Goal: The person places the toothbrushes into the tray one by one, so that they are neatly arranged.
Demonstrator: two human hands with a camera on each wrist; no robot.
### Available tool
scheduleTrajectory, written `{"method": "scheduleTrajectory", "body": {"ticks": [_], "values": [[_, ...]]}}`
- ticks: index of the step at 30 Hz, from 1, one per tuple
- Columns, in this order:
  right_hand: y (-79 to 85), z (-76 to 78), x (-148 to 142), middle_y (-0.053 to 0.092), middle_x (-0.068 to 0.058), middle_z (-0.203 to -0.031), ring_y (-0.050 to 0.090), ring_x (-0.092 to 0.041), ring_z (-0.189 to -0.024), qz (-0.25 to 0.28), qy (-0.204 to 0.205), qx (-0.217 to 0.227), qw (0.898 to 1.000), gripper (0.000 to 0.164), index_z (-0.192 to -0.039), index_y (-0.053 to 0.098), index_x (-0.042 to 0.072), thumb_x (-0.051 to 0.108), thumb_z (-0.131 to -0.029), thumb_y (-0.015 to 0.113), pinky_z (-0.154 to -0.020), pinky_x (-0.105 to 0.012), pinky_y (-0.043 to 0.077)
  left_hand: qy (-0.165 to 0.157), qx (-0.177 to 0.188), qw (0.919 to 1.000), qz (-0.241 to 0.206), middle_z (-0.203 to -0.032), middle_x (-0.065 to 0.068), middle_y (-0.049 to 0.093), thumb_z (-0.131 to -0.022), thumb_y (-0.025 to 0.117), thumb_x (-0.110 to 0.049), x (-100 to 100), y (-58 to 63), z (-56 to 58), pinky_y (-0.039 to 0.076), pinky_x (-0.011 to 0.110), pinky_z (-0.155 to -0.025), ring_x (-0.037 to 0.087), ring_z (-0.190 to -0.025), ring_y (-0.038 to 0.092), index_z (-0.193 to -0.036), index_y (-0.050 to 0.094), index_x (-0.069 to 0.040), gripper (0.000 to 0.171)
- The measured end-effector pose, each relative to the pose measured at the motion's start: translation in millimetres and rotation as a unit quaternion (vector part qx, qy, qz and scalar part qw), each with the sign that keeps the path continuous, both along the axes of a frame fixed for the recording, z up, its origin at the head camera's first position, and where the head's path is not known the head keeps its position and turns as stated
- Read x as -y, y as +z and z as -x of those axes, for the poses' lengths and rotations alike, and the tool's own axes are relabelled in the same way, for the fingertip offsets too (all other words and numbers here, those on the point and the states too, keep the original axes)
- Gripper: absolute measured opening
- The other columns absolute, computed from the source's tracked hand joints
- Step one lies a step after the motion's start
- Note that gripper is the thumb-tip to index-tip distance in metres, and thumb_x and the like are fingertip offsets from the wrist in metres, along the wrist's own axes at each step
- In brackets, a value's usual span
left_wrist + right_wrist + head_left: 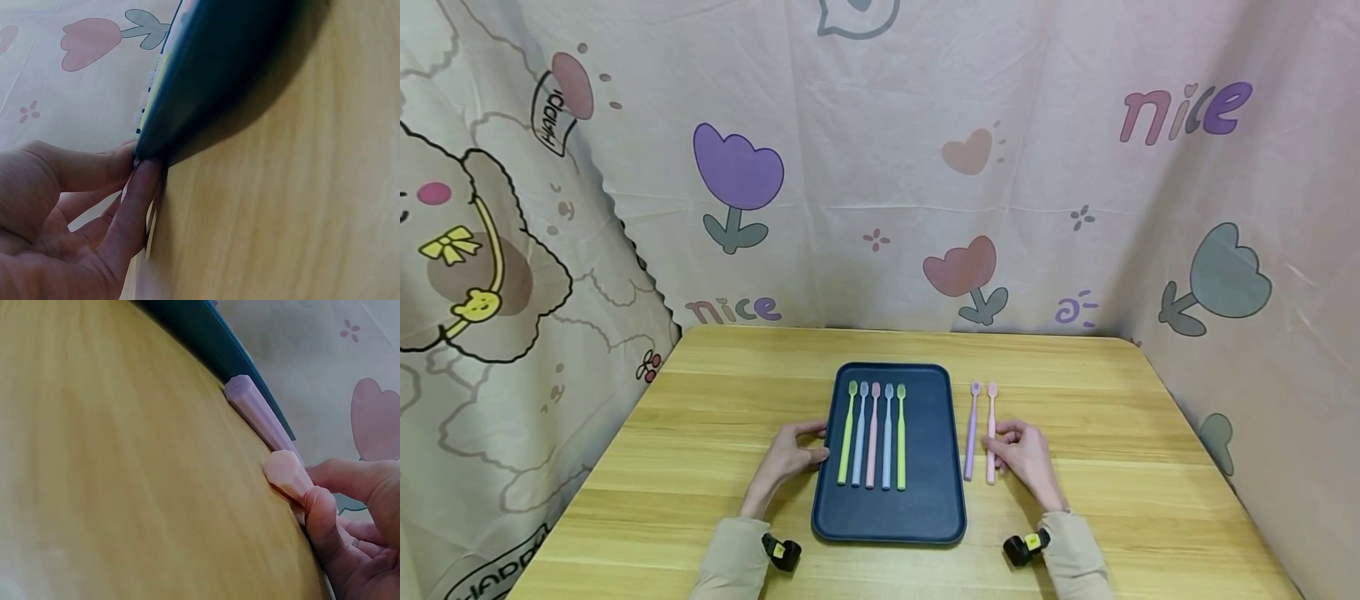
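Observation:
A dark blue tray [928, 504] lies on the table, bearing several toothbrushes in a side-by-side row, heads toward the far end. From left they run green [846, 446], blue [859, 446], pink [872, 446], blue [888, 446] and green [901, 446]. My left hand [792, 457] pinches the tray's left rim between thumb and fingers. Right of the tray, a purple toothbrush [972, 437] and a light pink toothbrush [992, 417] lie on the tabletop. My right hand [1024, 457] pinches the light pink toothbrush by its handle; the right wrist view shows the handle's end [286, 470] near the thumb.
The wooden table [722, 375] extends to both sides of the tray. A printed curtain [865, 167] hangs along its back and sides. Each sleeve carries a small black wrist camera, one on the left [784, 553] and one on the right [1024, 547].

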State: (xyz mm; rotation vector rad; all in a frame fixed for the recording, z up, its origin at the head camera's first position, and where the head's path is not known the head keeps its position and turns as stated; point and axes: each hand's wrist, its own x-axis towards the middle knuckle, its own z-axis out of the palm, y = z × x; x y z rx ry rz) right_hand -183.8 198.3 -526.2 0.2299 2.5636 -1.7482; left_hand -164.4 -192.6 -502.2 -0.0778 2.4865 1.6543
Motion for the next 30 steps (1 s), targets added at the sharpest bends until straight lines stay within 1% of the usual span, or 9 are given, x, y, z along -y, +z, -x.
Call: {"method": "scheduleTrajectory", "body": {"ticks": [6, 9, 15, 22, 30], "values": [[0.5, 1.7, 3.4, 0.065, -0.006, -0.07, 0.06, -0.011, -0.049, -0.042, -0.007, -0.005, 0.999, 0.025, -0.104, 0.067, -0.009, 0.004, -0.083, 0.072, -0.044, -0.028, 0.054, 0.001, 0.001, 1.0, 0.0, -0.119, 0.025, 0.067, -0.083, 0.07, 0.009, -0.9, 0.5, 0.0, 0.062, 0.035, -0.066, 0.019, -0.076, 0.069, -0.132, 0.062, 0.007, 0.05], [1.1, 1.9, 4.3, 0.065, -0.006, -0.07, 0.059, -0.011, -0.047, -0.05, -0.01, -0.006, 0.999, 0.024, -0.103, 0.067, -0.008, 0.003, -0.082, 0.07, -0.043, -0.028, 0.054, 0.001, -0.001, 1.0, 0.005, -0.119, 0.025, 0.067, -0.083, 0.071, 0.009, -1.7, 1.1, 0.1, 0.062, 0.036, -0.066, 0.019, -0.076, 0.069, -0.132, 0.062, 0.007, 0.05], [0.4, 2.3, 4.2, 0.065, -0.005, -0.069, 0.056, -0.01, -0.045, -0.062, -0.011, -0.007, 0.998, 0.021, -0.101, 0.067, -0.007, 0.004, -0.083, 0.068, -0.041, -0.025, 0.05, 0.0, -0.002, 1.0, 0.004, -0.119, 0.025, 0.067, -0.083, 0.071, 0.009, -1.3, 0.6, 0.2, 0.062, 0.036, -0.067, 0.02, -0.078, 0.069, -0.132, 0.062, 0.007, 0.05], [-0.6, 2.0, 3.8, 0.064, -0.004, -0.069, 0.055, -0.01, -0.046, -0.064, -0.016, -0.011, 0.998, 0.021, -0.101, 0.067, -0.006, 0.004, -0.082, 0.067, -0.04, -0.024, 0.048, 0.002, 0.002, 1.0, -0.004, -0.119, 0.025, 0.067, -0.084, 0.07, 0.009, -0.6, -0.3, 0.3, 0.062, 0.035, -0.067, 0.019, -0.076, 0.069, -0.132, 0.062, 0.007, 0.049], [-1.2, 0.7, 3.2, 0.065, -0.004, -0.072, 0.054, -0.01, -0.046, -0.058, -0.017, -0.004, 0.998, 0.02, -0.101, 0.065, -0.005, 0.005, -0.084, 0.066, -0.04, -0.024, 0.046, 0.003, 0.006, 1.0, -0.005, -0.12, 0.025, 0.067, -0.084, 0.07, 0.009, -0.9, -0.1, 0.2, 0.062, 0.035, -0.067, 0.02, -0.076, 0.07, -0.133, 0.062, 0.006, 0.05]]}}
